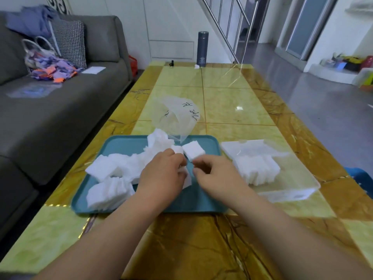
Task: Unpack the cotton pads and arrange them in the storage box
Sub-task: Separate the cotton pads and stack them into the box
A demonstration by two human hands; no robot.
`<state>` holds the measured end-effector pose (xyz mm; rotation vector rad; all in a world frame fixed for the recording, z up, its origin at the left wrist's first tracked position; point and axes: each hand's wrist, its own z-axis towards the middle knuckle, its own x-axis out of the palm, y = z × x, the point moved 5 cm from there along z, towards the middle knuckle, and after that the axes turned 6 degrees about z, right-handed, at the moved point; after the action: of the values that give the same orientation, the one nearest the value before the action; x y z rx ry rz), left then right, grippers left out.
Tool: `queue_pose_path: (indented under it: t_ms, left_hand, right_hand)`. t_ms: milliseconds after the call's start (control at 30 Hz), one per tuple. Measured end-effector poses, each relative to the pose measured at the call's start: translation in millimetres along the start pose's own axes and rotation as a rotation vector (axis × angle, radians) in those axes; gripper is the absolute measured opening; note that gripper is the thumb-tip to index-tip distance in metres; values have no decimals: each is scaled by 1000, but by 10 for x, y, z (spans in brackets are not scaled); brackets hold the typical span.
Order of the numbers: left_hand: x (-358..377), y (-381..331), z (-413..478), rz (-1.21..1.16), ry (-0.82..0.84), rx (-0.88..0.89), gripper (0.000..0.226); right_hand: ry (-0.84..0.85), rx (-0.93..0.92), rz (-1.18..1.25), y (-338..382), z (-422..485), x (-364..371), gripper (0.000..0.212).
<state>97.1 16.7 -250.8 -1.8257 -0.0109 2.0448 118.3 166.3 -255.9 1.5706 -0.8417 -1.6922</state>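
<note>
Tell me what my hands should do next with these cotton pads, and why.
Probably carry the small stack of pads pinched between the left hand and right hand over to the clear storage box on the right; it already holds a row, while loose pads still cover the teal tray.

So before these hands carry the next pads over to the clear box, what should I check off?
1. Left hand grips pads: ok, fingers closed on white pads.
2. Right hand grips pads: ok, small stack pinched.
3. Storage box open: ok, no lid over it.
4. Room left in box: ok, pads fill only part.
5. Path from tray to box clear: ok.
6. Bag emptied: cannot tell.
</note>
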Motion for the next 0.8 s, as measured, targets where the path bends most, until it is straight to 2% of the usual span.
queue_pose_path:
  t_ms: [100, 200, 333, 400, 533, 667, 800]
  left_hand:
    - [-34, 29, 21, -24, -26, 6, 11]
    - [-93, 29, 19, -40, -33, 21, 8]
    - [-77, 38, 14, 4, 26, 53, 34]
    - [-74, 65, 13, 5, 25, 40, 39]
    - [-121, 74, 4, -106, -16, 26, 32]
    - [-209, 71, -33, -317, -21, -13, 18]
    - [-189, 98, -129, -420, 24, -29, 12]
  right_hand:
    - [14, 33, 28, -7, 44, 63, 29]
    - [14, 29, 74, -26, 58, 98, 32]
    - [44, 35, 108, -95, 54, 101, 36]
    - [58, 40, 110, -121, 39, 90, 38]
    - [67, 30, 119, -103, 31, 77, 37]
    - [81, 8, 140, -31, 38, 65, 46]
    - [66, 12, 172, -58, -6, 35, 30]
